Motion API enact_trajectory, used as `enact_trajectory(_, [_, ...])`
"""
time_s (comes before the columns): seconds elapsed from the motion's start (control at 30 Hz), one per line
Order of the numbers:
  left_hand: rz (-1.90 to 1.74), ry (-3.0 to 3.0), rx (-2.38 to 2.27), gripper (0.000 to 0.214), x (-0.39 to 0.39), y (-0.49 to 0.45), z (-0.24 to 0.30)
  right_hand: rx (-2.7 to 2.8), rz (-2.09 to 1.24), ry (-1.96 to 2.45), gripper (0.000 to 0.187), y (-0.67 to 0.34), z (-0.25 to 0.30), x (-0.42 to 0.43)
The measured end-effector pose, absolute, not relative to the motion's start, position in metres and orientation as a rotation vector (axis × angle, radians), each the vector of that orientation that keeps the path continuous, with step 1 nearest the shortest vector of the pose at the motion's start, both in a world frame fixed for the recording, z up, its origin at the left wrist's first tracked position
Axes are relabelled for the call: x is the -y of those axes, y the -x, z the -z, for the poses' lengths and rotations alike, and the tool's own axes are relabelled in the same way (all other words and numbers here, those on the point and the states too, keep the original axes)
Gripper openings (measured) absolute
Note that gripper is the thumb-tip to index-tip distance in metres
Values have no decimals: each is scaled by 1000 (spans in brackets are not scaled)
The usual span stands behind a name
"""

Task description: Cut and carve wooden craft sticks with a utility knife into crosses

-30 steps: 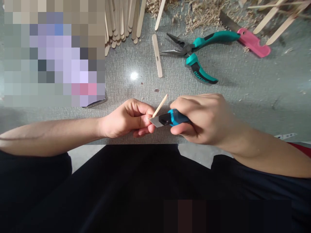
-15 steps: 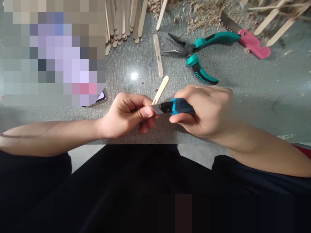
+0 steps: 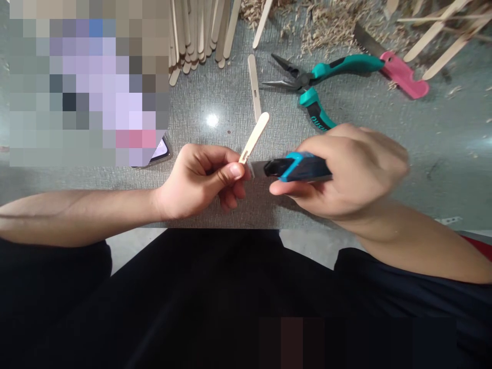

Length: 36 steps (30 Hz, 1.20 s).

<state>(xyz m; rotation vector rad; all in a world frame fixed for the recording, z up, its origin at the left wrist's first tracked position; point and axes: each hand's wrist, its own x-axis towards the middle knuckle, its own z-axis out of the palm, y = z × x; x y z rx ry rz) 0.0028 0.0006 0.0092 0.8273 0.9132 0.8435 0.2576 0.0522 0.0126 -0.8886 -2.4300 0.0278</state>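
Pinched between the thumb and fingers of my left hand [image 3: 207,177] is a wooden craft stick [image 3: 255,134]. It tilts up to the right and has a notch cut near my thumb; its lower end is hidden in my grip. My right hand [image 3: 349,169] is wrapped around a blue and black utility knife [image 3: 302,168]. The blade points left and sits just right of my left fingertips, apart from the stick. Behind the held stick lies a second craft stick [image 3: 254,84] with a small slot in its middle.
Long-nose pliers [image 3: 303,81] with teal handles lie spread beyond my right hand. A pink-handled folding saw [image 3: 405,74] rests at the upper right. Several craft sticks [image 3: 200,31] and wood shavings [image 3: 326,33] cover the back. A phone [image 3: 161,149] lies left, partly behind blurred blocks.
My right hand has drawn the knife to the right, away from the craft stick, so its notch now shows. My left hand keeps its pinch in nearly the same place.
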Motion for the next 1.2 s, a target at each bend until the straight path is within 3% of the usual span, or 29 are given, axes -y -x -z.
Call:
enact_trajectory(0.33, [-889, -847, -931, 45, 2, -4, -5, 2488, -336, 909, 60, -253, -11, -60])
enact_trajectory(0.77, [-980, -1088, -1029, 45, 8, -6, -6, 2544, -410, 952, 58, -255, -11, -59])
enact_trajectory(1.2, [-967, -1157, -899, 30, 8, -2, -5, 2531, -587, 902, 65, -254, -7, -58])
